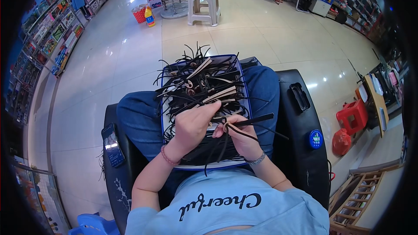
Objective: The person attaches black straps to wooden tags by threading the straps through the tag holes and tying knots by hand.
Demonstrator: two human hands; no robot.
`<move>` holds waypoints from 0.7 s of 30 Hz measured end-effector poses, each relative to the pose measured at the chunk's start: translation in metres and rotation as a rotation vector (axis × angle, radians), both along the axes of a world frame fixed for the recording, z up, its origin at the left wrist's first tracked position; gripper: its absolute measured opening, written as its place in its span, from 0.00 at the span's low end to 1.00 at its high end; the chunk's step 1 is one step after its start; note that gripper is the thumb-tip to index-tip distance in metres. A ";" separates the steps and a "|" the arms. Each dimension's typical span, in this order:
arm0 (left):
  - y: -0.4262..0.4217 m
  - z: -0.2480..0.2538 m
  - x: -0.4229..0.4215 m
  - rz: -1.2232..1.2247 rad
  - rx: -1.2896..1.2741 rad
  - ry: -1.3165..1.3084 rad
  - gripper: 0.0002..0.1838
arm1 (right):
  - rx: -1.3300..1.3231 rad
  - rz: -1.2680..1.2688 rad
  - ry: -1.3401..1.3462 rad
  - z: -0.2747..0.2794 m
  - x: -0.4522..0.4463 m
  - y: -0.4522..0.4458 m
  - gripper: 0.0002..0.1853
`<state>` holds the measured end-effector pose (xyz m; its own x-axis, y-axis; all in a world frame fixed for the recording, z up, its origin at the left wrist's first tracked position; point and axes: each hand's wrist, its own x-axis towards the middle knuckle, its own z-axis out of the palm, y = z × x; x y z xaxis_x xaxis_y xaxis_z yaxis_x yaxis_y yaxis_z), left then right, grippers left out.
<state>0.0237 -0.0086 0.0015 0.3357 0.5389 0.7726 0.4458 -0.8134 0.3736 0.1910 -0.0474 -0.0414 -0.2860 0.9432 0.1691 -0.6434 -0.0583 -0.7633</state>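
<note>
1. The right hand (244, 141) pinches a knotted strap (226, 127), smooth black on one face and tan on the other, above the tray; its flat, narrow ends splay outward.
2. The left hand (191, 124) is curled close beside the knot; whether it grips a strand, I cannot tell.
3. The shallow, blue-rimmed rectangular tray (163, 119) rests on the lap, heaped with thin, curling black and tan strips (202, 80).

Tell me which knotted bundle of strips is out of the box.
The black-and-tan bundle whose knot sits at the fingers of the right hand; the others lie heaped in the blue-rimmed box.
</note>
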 end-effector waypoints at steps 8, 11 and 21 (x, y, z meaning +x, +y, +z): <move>-0.001 -0.007 0.002 -0.066 -0.002 0.006 0.20 | -0.021 0.020 0.050 0.000 0.000 0.002 0.06; 0.000 -0.009 0.004 -0.080 -0.013 -0.013 0.19 | -0.047 0.007 0.014 0.001 0.000 0.002 0.06; -0.003 -0.015 0.005 -0.085 -0.081 -0.074 0.19 | -0.040 0.005 0.039 -0.001 -0.001 0.001 0.07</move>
